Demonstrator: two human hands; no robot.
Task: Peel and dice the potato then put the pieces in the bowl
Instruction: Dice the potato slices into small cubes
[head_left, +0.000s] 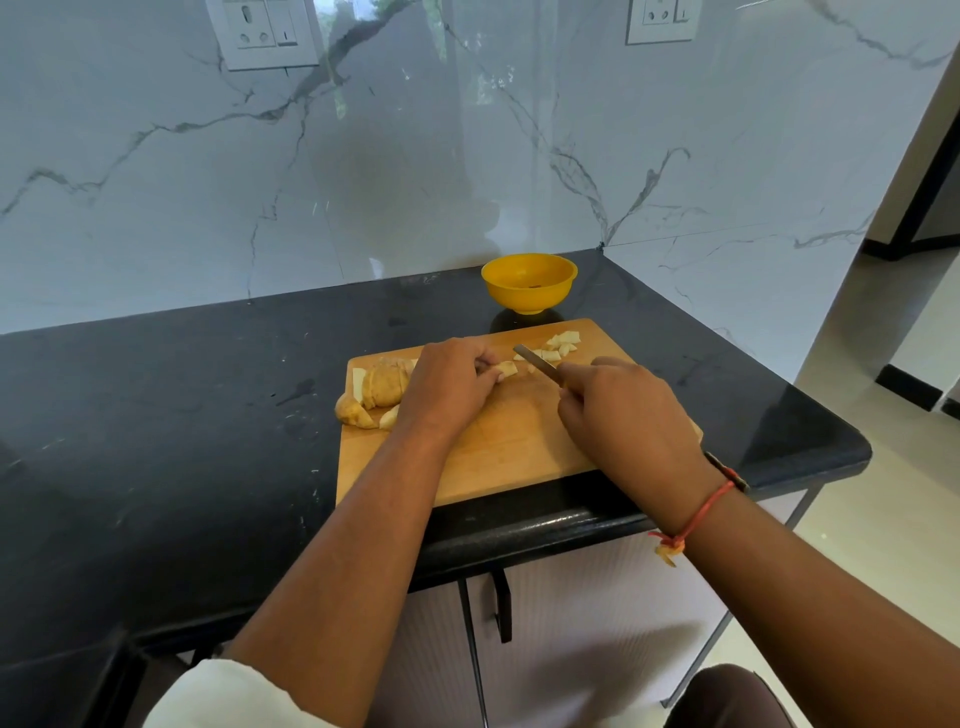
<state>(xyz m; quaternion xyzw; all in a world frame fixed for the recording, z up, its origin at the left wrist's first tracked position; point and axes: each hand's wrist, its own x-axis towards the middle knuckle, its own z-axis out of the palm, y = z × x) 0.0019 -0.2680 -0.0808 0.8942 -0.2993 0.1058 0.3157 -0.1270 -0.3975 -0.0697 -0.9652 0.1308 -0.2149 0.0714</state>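
The bowl (527, 299) is showing bright yellow, the bench (182, 415) is gleaming black, grey veins are running across the white wall (156, 182), and the board (514, 447) is looking tan.

Skin-on potato chunks (382, 387) lie left on the board (509, 447), pale diced pieces (561, 345) near the upright yellow bowl (529, 280).

The handle of the knife (537, 365) is buried inside the right hand (623, 415), so only the blade shows, and that hand also covers part of the right edge of the cutting board (509, 441). The curled fingers of the left hand (449, 387) hide most of the potato piece (506, 370) they pinch. A dark speck inside the bowl (527, 302) is too small to identify.
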